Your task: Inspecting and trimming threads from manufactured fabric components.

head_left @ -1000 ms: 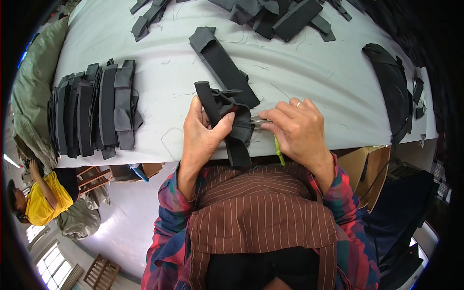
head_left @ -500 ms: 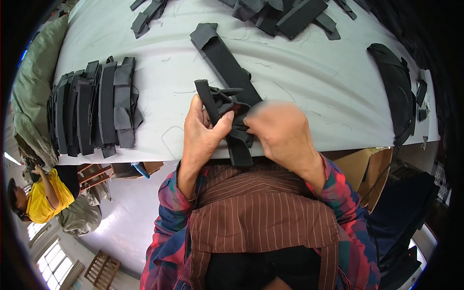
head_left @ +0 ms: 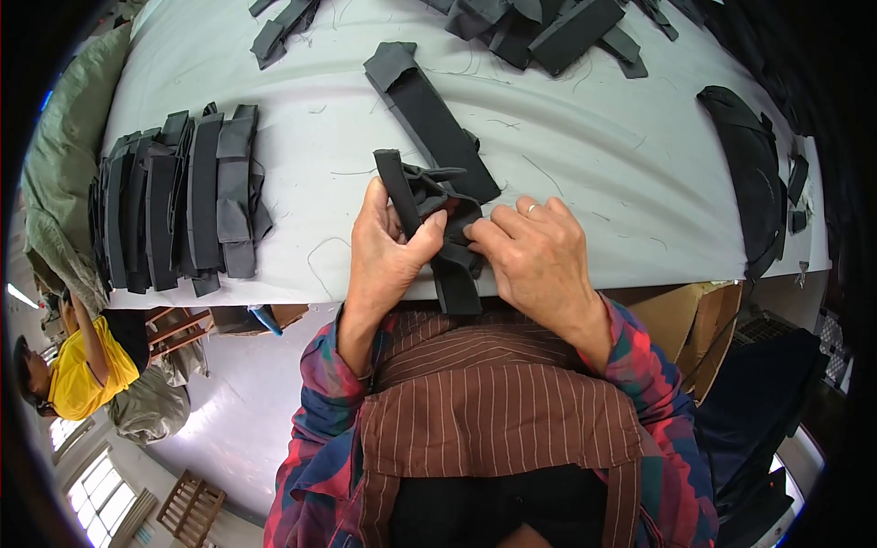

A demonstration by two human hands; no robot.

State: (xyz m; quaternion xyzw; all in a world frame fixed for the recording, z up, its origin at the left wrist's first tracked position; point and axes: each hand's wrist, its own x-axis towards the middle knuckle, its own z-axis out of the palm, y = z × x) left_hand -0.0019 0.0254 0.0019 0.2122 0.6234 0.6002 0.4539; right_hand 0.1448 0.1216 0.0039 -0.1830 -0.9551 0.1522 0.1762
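Observation:
My left hand [head_left: 395,239] is closed round a folded black fabric piece [head_left: 455,279], its thumb pressing on the cloth. One stiff strip of the piece sticks up past my fingers, and another end hangs toward the table's near edge. My right hand [head_left: 537,251], with a ring on one finger, pinches the right side of the same piece between thumb and fingertips. Just beyond my hands a long black fabric strip [head_left: 434,119] lies slantwise on the white-covered table [head_left: 301,164], its far end folded over.
A row of black fabric strips [head_left: 203,192] stands at the left. More black pieces [head_left: 548,32] lie heaped at the far side, and a black curved pouch [head_left: 744,169] rests at the right. Loose threads dot the cloth. A cardboard box [head_left: 690,324] sits below the right edge; a person in yellow [head_left: 87,361] is at far left.
My right hand, blurred before, now shows sharply with its fingers at the piece's edge. My left hand keeps its grip; the whole view has shifted slightly.

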